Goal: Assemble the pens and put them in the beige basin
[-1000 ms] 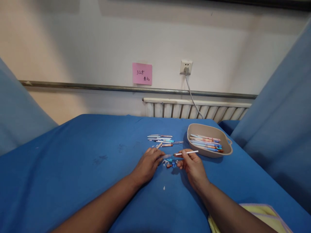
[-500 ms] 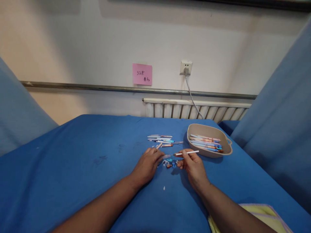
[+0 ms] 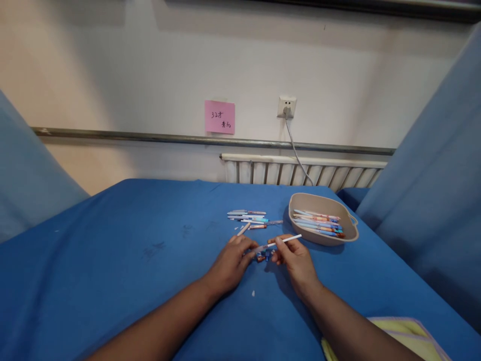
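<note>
Holding a thin white stick, the right hand has its thumb and fingers pinched around it. The stick slants up to the right, and its lower end meets the end of a see-through tube. I cannot tell if the stick goes inside the tube or just touches it. The left hand has its fingers and thumb closed on the other end of the tube. Both hands are near each other, around the middle of the blue table. Under the tube, between the hands, lie small bits, one blue and one brown; the fingers hide part of this little heap. A light tan piece lies slanted, just past the left fingers. Behind it is a small pile of pens, mostly white and pale blue, lying side to side. A tan bowl sits to the right of that pile, and more pens lie inside it, blue, white and orange. Closer to the person, one tiny white chip lies alone. A yellow cloth is by the right arm, at the bottom. On the wall there is a pink note with writing, and a plug socket with a cord hanging down.
</note>
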Tool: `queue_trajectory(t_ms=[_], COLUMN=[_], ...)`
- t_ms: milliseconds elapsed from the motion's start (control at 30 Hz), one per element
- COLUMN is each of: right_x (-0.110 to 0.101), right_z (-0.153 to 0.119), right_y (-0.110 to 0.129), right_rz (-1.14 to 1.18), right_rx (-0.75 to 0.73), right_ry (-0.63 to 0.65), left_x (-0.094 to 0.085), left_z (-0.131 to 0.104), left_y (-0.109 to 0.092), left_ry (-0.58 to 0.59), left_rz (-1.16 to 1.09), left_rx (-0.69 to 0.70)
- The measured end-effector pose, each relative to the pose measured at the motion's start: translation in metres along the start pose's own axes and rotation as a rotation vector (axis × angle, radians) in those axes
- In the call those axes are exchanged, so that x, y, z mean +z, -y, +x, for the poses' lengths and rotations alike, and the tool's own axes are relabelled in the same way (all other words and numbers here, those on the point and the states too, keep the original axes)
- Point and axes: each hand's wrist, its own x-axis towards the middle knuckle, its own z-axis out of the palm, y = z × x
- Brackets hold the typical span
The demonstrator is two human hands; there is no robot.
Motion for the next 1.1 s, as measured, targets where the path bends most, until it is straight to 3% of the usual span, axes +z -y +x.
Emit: queue_trajectory(t_ms=[367,633,800,1000,1100], right_x=[-0.002,-0.001,0.001,-0.004,-0.005], right_z=[0.002,0.001,-0.002,-0.005,-0.005], right_y=[0.002,0.002,0.003,0.014,0.015], right_rz=[-0.114,-0.075,-0.093,-0.091,-0.146], right_rx=[-0.033,-0.022,-0.029,-0.169,-0.221], right_ry=[-0.003,0.053,0.133,-0.037,-0.048], left_x=[0.009,0.025,0.028,0.025,0.026], left_z=[-0.005,-0.006,-0.005,-0.005,-0.007], left_y=[-0.007,-0.003,-0.007,-0.010,-0.010], left_ry=[0.130,0.184,0.171,0.214,0.236], left_rz=[-0.274,-0.879,-1.073,-1.144,-1.173], left_rx=[-0.158,-0.371,-0.421,-0.490,-0.509])
